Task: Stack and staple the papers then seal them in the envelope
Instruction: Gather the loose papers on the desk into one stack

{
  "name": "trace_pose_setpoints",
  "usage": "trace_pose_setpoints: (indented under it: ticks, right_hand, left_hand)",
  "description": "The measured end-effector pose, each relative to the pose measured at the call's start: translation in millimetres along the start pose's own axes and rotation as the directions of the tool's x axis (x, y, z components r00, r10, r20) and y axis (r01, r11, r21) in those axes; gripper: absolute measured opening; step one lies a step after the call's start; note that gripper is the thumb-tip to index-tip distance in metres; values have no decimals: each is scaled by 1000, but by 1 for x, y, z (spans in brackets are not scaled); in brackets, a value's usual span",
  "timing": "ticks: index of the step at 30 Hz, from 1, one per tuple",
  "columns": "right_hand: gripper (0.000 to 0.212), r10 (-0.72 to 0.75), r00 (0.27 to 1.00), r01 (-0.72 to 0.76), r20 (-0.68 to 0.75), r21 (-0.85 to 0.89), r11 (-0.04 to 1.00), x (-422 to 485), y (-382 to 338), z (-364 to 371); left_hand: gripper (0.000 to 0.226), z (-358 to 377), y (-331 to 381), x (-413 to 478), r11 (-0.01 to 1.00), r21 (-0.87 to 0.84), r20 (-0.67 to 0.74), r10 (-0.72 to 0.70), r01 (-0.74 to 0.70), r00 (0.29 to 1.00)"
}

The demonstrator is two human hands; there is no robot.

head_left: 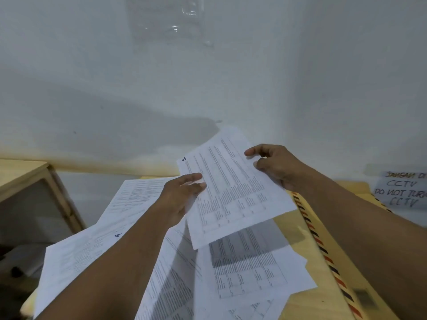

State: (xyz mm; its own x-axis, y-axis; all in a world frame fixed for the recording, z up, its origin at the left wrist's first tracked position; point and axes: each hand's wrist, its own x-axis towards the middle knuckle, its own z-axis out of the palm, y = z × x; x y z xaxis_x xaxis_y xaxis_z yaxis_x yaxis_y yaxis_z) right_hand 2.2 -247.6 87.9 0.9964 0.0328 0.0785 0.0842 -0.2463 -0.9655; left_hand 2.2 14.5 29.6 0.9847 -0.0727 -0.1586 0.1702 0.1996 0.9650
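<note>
A printed white sheet (233, 188) hangs tilted in the air above the table. My right hand (275, 166) pinches its far right edge between thumb and fingers. My left hand (182, 192) holds its left edge, fingers mostly straight along the paper. Below lie several loose printed papers (249, 271), spread and overlapping on the wooden table (307, 299). A brown envelope (323, 250) with a red and black striped border lies at the right, partly under my right forearm. No stapler is in view.
A white wall stands close behind the table. A wooden box shelf (30, 181) sits at the left. A handwritten CCTV notice (402, 192) is stuck low on the wall at the right. Clear plastic (171, 21) hangs on the wall above.
</note>
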Motion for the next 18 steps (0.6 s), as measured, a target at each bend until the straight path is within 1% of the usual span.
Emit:
trace_pose_setpoints:
  ticks: [2,4,5,7,8,9,11,12,14,18]
  right_hand:
    - [28,31,998,-30,48,-17,999,-2,9,-1]
    - [22,96,990,-92,100,-40,995,-8,15,0]
    - [21,134,985,-130,106,-38,991,-11,19,0]
    - [20,195,979,-191,61,-64,980,-15,31,1]
    - [19,217,976,-213,19,-129,968,-17,40,0]
    - [18,231,973,-229,-19,-241,943,-18,50,-1]
    - [22,251,968,-232,-29,-495,838,-22,71,-3]
    - [26,258,966,-220,-18,-579,785,-25,80,-3]
    - [32,242,970,-199,-22,-641,741,-30,90,1]
    - [41,180,982,-169,-56,-686,707,-29,97,12]
  left_hand:
    - [29,-4,2,-4,996,84,9,18,-19,1000]
    - [32,-11,3,-8,987,156,25,23,-27,999]
    - [34,-15,3,-9,984,176,41,18,-25,999]
    - [36,-25,1,-9,975,221,68,-4,-11,998]
    - [37,-30,0,-8,972,237,80,-19,-1,997]
    - [36,-36,-2,-6,968,251,89,-37,14,995]
    - [35,-44,-7,-4,966,257,95,-67,41,993]
    - [35,-48,-10,-3,967,247,92,-78,53,993]
    - [34,-51,-14,-1,971,229,83,-89,68,993]
    - [36,-47,-16,-5,972,225,109,-93,67,990]
